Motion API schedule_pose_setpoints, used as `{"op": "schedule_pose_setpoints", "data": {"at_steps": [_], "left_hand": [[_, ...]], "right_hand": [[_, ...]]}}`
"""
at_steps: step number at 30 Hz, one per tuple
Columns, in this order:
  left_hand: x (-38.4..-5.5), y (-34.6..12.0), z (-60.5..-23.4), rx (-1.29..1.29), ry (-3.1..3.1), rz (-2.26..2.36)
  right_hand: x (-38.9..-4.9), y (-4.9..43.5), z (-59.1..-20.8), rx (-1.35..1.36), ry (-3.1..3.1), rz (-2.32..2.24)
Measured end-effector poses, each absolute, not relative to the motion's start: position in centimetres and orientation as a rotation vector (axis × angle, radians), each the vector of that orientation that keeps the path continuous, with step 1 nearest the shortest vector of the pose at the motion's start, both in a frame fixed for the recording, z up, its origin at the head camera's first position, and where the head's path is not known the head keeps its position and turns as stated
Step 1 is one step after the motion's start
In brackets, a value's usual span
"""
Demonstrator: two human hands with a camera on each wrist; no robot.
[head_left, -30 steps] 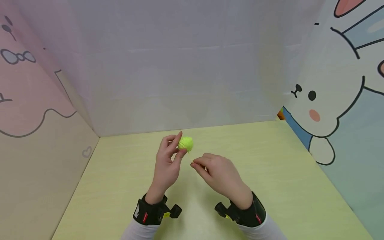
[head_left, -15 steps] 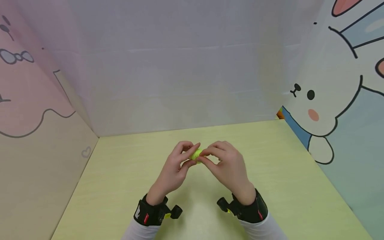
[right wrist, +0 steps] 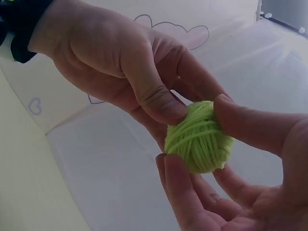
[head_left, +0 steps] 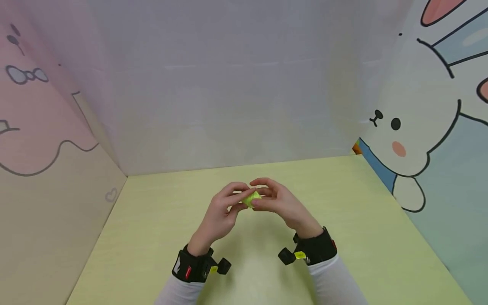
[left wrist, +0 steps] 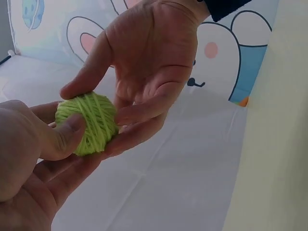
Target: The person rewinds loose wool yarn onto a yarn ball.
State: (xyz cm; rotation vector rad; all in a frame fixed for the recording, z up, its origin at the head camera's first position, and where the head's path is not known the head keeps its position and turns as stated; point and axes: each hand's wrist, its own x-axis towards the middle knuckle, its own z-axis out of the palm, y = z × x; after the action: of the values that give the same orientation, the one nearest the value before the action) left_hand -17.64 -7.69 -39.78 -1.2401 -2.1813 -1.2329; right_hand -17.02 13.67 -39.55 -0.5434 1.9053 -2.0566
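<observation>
A small ball of neon yellow-green yarn point(head_left: 251, 200) is held between both hands above the table. My left hand point(head_left: 221, 214) grips it from the left; in the left wrist view the left thumb point(left wrist: 72, 132) presses on the wound strands and the fingers pass behind. From the other side my right hand point(head_left: 284, 205) holds the same yarn ball point(right wrist: 204, 144), its thumb on one side and fingertips on the opposite side in the right wrist view. The strands are wrapped in crossing layers. Part of the ball is covered by the fingers.
A pale yellow table point(head_left: 160, 241) spreads under the hands. White sheeting point(head_left: 228, 93) stands behind it, with cartoon-printed panels point(head_left: 415, 127) along the sides. Both wrists wear black straps point(head_left: 192, 264) with small cameras.
The left hand has brought the yarn ball right and slightly down. The right hand, earlier pinching near a loose end below the ball, has come up and now spreads its fingers around the ball.
</observation>
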Motion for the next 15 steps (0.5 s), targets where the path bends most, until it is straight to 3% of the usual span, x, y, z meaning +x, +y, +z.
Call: {"op": "schedule_pose_setpoints", "data": {"at_steps": [8,11,15], "left_hand": [[-20.4,-8.0,-42.7,-1.239,-2.285,-1.086],[-21.5,-8.1,-43.8,-1.069,-2.464,-1.022],[-22.8,-8.3,-45.4,-0.782,-2.675,-1.053]], "right_hand": [[-19.9,13.7,-42.5,-0.643,2.145,-1.874],[-21.8,13.1,-44.6,-0.642,2.439,-1.75],[-25.1,12.6,-48.3,-0.44,2.811,-1.566]]}}
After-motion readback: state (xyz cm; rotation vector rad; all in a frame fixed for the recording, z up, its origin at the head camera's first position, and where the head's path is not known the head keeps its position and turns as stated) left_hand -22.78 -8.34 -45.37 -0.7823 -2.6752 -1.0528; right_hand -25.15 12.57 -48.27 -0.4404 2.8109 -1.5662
